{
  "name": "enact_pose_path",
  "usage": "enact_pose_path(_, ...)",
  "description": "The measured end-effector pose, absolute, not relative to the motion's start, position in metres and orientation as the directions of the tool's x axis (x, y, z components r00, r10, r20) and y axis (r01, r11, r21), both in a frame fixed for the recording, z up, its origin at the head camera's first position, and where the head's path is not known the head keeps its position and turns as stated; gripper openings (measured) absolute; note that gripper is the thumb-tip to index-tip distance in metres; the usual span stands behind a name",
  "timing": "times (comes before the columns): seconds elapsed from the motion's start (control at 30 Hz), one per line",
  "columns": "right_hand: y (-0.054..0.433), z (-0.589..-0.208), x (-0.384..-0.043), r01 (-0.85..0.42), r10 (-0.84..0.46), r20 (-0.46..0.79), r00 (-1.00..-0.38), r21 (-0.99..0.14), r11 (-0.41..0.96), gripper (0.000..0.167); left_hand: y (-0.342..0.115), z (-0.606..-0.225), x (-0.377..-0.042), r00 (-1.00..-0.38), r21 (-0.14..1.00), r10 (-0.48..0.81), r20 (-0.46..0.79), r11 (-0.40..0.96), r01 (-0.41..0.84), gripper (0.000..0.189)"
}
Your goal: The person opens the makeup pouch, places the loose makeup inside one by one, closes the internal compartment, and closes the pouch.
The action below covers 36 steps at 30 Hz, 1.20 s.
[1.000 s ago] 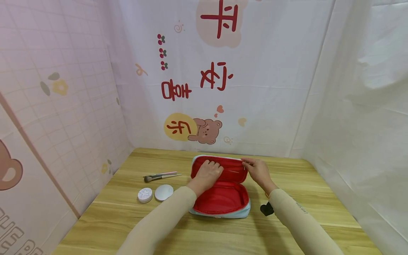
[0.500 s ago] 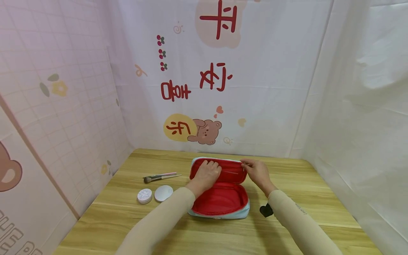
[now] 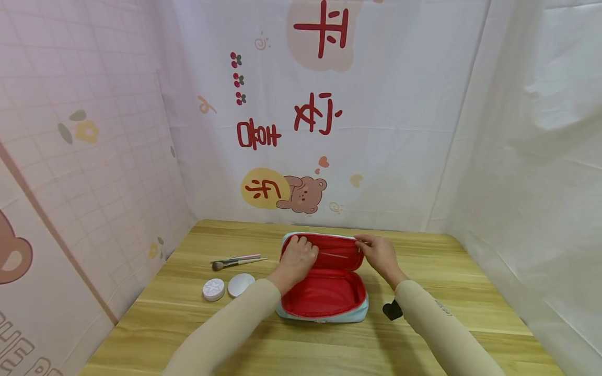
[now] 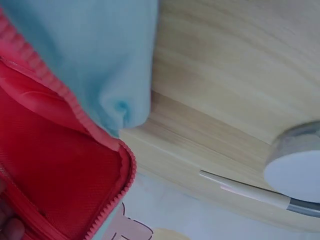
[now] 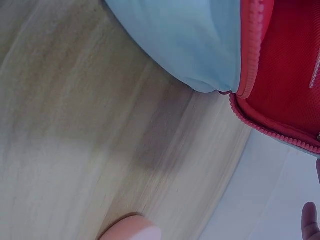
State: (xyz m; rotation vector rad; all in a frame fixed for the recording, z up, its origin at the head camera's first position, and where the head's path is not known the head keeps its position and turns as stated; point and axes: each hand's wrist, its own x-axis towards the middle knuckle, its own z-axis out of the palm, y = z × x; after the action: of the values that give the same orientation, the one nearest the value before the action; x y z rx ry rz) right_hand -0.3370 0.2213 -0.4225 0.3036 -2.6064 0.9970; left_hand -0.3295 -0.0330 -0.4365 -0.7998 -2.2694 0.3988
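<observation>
A light blue cosmetic bag [image 3: 324, 295] with a red lining lies unzipped on the table, its lid raised toward the back. Curled fingers of my left hand [image 3: 300, 257] are at the mesh pocket inside the lid; the left wrist view catches fingertips [image 4: 12, 229] beside the pocket's zipper [image 4: 27, 207]. What they pinch is hidden. A thin white cord [image 3: 334, 255] shows on the pocket, right of that hand. My right hand [image 3: 381, 254] pinches the lid's upper right edge between thumb and fingers. The base of the bag holds nothing visible.
Makeup brushes [image 3: 237, 262] lie on the table at left. In front of them are a round star-patterned case [image 3: 213, 289] and a round silvery-white case [image 3: 241, 285]. A black heart-shaped item [image 3: 392, 310] sits right of the bag, and a pink rounded object [image 5: 132, 230] lies nearby.
My left hand has slid left along the lid pocket, uncovering more of it. The right hand keeps its pinch on the lid edge.
</observation>
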Motion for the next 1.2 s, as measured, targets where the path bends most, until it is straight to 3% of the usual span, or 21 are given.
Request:
enact_pose_path(0.3,0.22,-0.424,-0.336,-0.303,-0.065,0.377,-0.924,-0.616,0.728,0.026,-0.043,-0.44,-0.328,-0.526,-0.485,0.632,0.569,0.775,0.406,0.013)
enact_pose_path(0.77,0.222,-0.421,-0.336,-0.304,-0.073,0.372,-0.925,-0.613,0.729,0.026,-0.07,-0.438,-0.325,-0.506,-0.462,0.632,0.587,0.775,0.431,0.008)
enact_pose_path(0.97,0.222,-0.421,-0.337,-0.309,-0.085,0.368,-0.926,-0.609,0.73,0.027,-0.095,-0.433,-0.324,-0.566,-0.412,0.613,0.552,0.79,0.454,0.036)
enact_pose_path(1.07,0.222,-0.421,-0.337,-0.32,-0.095,0.373,-0.923,-0.607,0.728,0.027,-0.109,-0.432,-0.325,-0.57,-0.385,0.599,0.563,0.8,0.46,0.023)
enact_pose_path(1.2,0.222,-0.423,-0.336,-0.328,-0.102,0.382,-0.919,-0.594,0.735,0.026,-0.127,-0.43,-0.327,-0.524,-0.372,0.582,0.622,0.809,0.456,0.004)
